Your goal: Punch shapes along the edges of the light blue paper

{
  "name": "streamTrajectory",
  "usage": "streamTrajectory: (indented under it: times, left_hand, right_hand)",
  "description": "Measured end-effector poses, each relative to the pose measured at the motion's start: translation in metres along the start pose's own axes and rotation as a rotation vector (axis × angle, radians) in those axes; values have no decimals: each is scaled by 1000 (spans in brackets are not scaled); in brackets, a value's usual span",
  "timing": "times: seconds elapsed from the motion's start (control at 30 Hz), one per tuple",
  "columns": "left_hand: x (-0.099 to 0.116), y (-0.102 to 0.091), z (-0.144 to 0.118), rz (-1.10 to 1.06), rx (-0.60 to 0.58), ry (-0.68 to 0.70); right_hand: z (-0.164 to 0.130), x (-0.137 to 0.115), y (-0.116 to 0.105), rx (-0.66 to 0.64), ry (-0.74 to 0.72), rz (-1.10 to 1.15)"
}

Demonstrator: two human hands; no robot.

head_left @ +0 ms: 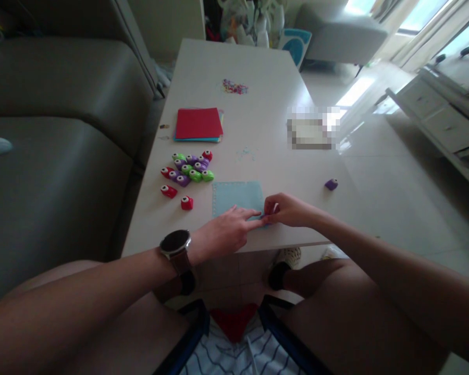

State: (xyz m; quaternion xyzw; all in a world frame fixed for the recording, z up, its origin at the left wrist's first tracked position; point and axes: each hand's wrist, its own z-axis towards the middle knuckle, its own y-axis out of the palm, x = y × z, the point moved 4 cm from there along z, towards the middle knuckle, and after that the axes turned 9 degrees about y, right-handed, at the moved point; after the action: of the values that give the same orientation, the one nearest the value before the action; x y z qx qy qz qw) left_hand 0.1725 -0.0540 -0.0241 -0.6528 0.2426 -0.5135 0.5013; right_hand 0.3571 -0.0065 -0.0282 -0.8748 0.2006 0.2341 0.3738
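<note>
Near the lower middle of the frame, a light blue paper sheet (237, 198) lies flat on the white table (258, 104), close to its near edge. The left hand (222, 234), with a watch (175, 243) on its wrist, lies low over the sheet's near edge, its fingers (247, 213) stretched out and held fairly close together, the tips pressing down on the paper's lower right corner. The right hand (289, 210) meets it at that same corner; its fingers are curled in and pinched on the paper's edge, touching the left fingertips.

Left of the sheet sits a cluster of small red, green and purple punches (187, 169). One purple punch (331, 184) stands alone at the right. A stack of coloured paper (198, 124), red on top, lies further up the table, with scattered confetti (235, 87) beyond it.
</note>
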Motion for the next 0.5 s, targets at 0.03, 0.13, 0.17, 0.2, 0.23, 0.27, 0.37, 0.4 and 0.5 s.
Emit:
streamTrajectory:
  times: [0.03, 0.13, 0.17, 0.2, 0.23, 0.27, 0.37, 0.4, 0.5]
  left_hand:
    - [1, 0, 0, -2, -1, -6]
    - [2, -1, 2, 5, -5, -25]
    - [2, -1, 3, 9, -6, -29]
    - [2, -2, 4, 12, -8, -30]
    - [2, -2, 4, 11, -13, -27]
    - [1, -4, 4, 7, -16, -21]
    - [-1, -8, 2, -33, -5, -6]
    - [-3, -10, 1, -46, 8, -6]
    - [-5, -11, -2, -58, 30, -10]
  right_hand:
    - [0, 0, 0, 5, 9, -7]
    - [3, 2, 0, 20, 15, -22]
    - [4, 2, 0, 29, 12, -26]
    - [5, 2, -1, 36, 7, -29]
    - [6, 3, -2, 38, 2, -26]
    - [7, 4, -3, 24, 0, -14]
    - [6, 7, -6, -70, 1, 43]
    - [5, 9, -9, -91, 6, 52]
    - [0, 15, -22, -22, 26, 11]
